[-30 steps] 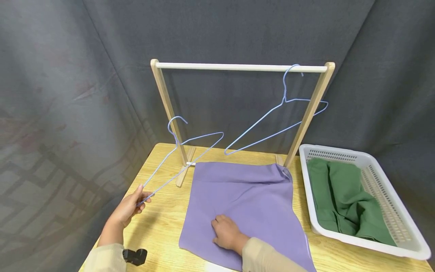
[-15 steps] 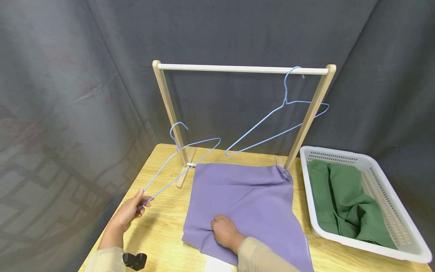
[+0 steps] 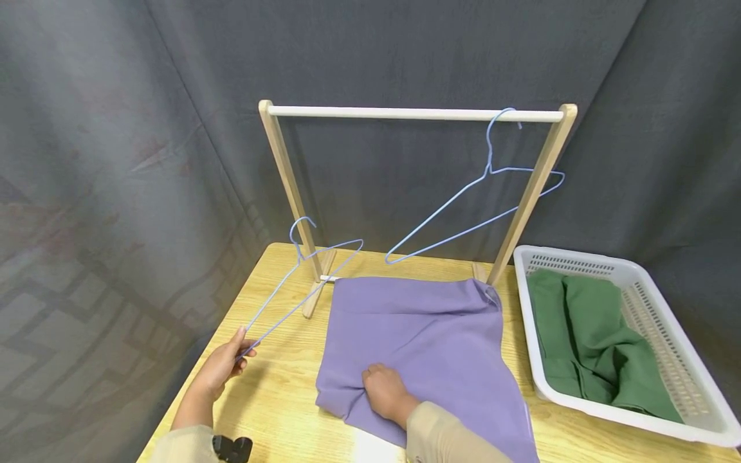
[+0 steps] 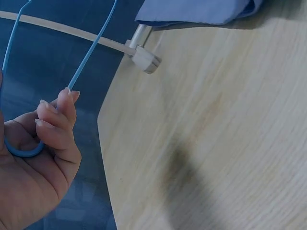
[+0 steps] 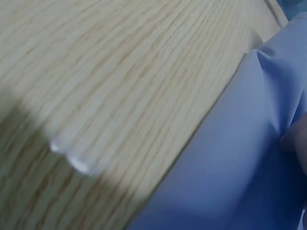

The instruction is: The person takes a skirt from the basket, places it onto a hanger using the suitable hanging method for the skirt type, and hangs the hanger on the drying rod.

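Left hand (image 3: 223, 362) pinches blue hanger (image 3: 300, 258), its axis toward two o'clock; at that hand's three o'clock, right hand (image 3: 386, 391) grips purple cloth (image 3: 431, 350)

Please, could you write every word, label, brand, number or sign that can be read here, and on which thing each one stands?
There are none I can read.
No lettering shows on the purple cloth, the blue hanger in the left hand, the white basket or the green cloth.
A pale patch at the purple cloth's far right corner is too small to make out.
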Motion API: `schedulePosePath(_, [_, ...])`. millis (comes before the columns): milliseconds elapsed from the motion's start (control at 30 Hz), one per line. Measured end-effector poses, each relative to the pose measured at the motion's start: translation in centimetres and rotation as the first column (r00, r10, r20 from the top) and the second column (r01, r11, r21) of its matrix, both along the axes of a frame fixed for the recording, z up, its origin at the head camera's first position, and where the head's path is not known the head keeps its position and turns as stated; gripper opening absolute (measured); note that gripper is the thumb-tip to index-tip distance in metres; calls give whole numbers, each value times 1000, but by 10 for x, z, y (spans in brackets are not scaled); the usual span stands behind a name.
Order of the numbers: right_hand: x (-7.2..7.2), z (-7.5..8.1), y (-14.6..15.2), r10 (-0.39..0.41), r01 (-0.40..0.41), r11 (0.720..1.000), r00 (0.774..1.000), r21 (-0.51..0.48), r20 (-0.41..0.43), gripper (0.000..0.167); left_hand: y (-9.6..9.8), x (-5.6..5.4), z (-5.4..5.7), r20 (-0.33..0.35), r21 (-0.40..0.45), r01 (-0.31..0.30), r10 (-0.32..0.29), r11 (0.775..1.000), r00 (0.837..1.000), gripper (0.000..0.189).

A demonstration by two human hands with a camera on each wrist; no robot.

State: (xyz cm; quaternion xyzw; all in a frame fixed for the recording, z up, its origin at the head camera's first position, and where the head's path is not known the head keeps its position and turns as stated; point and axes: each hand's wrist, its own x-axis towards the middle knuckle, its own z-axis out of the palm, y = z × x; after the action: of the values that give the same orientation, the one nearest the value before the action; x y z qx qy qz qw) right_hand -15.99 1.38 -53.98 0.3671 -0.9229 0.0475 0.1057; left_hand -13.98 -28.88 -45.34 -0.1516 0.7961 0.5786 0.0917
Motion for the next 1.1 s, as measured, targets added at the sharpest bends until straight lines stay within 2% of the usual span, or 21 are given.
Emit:
schedulePosePath(233, [-3, 4, 4, 16, -9, 993, 998, -115, 60, 16, -2, 3, -5, 16, -31, 11, -11, 999, 1000, 75])
schedulePosePath(533, [-5, 11, 9, 0, 30, 964, 994, -263, 113, 17, -5, 7, -13, 36, -67, 4, -1, 998, 999, 77])
schedulePosePath(1100, [-6, 16, 16, -42, 101, 914, 987, -394, 156, 20, -4, 12, -22, 50, -71, 4, 0, 997, 999, 75])
